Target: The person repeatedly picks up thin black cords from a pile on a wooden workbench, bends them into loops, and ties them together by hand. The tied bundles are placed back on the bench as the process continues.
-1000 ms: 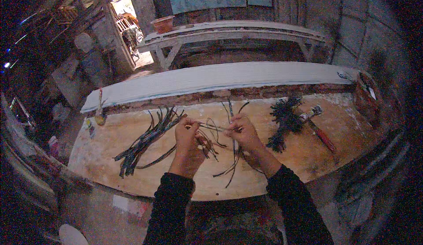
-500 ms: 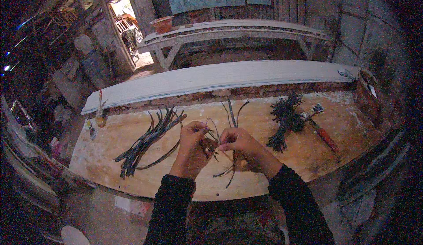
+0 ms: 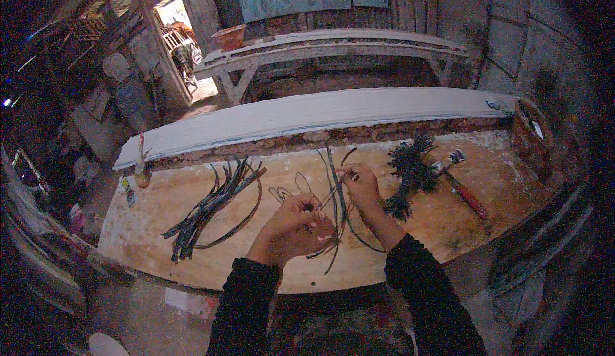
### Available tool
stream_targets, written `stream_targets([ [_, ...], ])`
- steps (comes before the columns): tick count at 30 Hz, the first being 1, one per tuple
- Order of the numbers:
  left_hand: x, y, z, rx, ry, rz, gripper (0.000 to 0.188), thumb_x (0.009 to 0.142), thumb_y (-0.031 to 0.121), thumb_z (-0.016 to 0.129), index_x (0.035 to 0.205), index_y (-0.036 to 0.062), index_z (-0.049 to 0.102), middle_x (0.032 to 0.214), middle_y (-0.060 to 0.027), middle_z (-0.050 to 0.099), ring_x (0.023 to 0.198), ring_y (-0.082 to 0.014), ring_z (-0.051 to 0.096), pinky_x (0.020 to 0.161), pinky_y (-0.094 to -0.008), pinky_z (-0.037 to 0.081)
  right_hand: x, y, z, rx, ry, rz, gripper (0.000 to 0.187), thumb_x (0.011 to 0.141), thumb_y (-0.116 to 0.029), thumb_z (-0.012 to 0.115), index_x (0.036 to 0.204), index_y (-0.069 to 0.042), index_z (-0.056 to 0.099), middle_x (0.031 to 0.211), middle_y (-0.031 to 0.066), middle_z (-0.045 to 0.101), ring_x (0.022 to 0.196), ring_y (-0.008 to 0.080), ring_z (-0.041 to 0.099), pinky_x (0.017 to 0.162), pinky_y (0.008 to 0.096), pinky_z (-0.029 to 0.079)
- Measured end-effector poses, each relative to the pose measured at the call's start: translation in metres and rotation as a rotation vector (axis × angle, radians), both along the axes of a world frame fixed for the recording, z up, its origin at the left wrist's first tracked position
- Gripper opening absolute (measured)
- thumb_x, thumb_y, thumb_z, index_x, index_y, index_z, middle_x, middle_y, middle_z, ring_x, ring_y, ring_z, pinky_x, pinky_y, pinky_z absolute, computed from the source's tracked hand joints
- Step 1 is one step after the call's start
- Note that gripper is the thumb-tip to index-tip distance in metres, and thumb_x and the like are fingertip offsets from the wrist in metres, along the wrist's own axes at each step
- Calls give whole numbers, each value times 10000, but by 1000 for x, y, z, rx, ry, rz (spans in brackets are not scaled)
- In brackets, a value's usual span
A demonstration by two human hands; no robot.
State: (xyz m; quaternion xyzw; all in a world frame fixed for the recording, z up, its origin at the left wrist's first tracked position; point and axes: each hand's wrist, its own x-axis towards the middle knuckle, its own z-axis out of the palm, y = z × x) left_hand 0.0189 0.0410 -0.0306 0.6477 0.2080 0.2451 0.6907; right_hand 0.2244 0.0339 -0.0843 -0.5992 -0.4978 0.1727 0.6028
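Note:
My left hand (image 3: 295, 228) is closed around several thin dark strips bent into narrow loops (image 3: 301, 182), which stick out above its fingers. My right hand (image 3: 362, 189) pinches the end of a thin strip (image 3: 330, 196) that runs across to the left hand. Beneath and between the hands lie a few loose dark strips (image 3: 332, 167) on the wooden board. To the left rests a bundle of long, flat dark strips (image 3: 214, 205). On the right is a heap of short, tied dark pieces (image 3: 410, 176), with a red-handled hammer (image 3: 471, 201) beside it.
The wooden board (image 3: 154, 221) has a long, white-dusted raised ledge (image 3: 320, 112) along its far side. A brush-like tool (image 3: 142, 170) stands at the left. A brown container (image 3: 532, 132) is at the far right. Behind is a bench (image 3: 333, 48) with an orange tub (image 3: 229, 37).
My left hand has moved lower and slightly right, turning with the loops. My right hand has moved up and right, so the hands are further apart with a strip between them.

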Motion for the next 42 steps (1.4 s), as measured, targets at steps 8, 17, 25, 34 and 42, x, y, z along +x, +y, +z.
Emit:
stream_targets([
  [8, 7, 9, 14, 36, 63, 734, 79, 758, 87, 678, 771, 56, 607, 662, -38, 577, 602, -137, 565, 543, -282, 466, -12, -19, 29, -19, 72, 82, 123, 733, -135, 705, 788, -42, 646, 934, 52, 489, 821, 157, 515, 692, 281, 435],
  [17, -14, 61, -39, 330, 3, 966, 116, 715, 96, 715, 780, 39, 638, 720, -33, 582, 604, -112, 545, 516, -267, 456, -57, -50, 42, -213, 301, 967, 258, 809, -259, 655, 964, -54, 629, 989, 37, 544, 883, 172, 548, 743, 295, 473],
  [25, -9, 33, -9, 91, -20, 816, 129, 744, 86, 695, 817, 12, 618, 712, -43, 590, 522, -106, 532, 459, -242, 427, -44, -39, 41, -157, 48, 906, 218, 743, -138, 696, 918, -30, 623, 857, 33, 583, 829, 119, 544, 744, 266, 434],
  [34, 8, 23, -36, 265, -24, 195, 96, 779, 91, 661, 807, 49, 579, 809, -22, 570, 750, -108, 556, 635, -253, 448, 5, 5, -4, 40, 135, 124, 117, 728, 5, 610, 811, -47, 546, 740, 13, 532, 700, 104, 506, 656, 255, 416],
  [42, 22, -2, -47, 106, -12, 68, 171, 761, 142, 678, 778, 61, 529, 779, 15, 490, 727, -98, 472, 655, -256, 407, -2, 8, -4, -10, 64, 47, 212, 770, 15, 579, 955, -71, 637, 792, 16, 568, 701, 90, 487, 614, 246, 405],
])
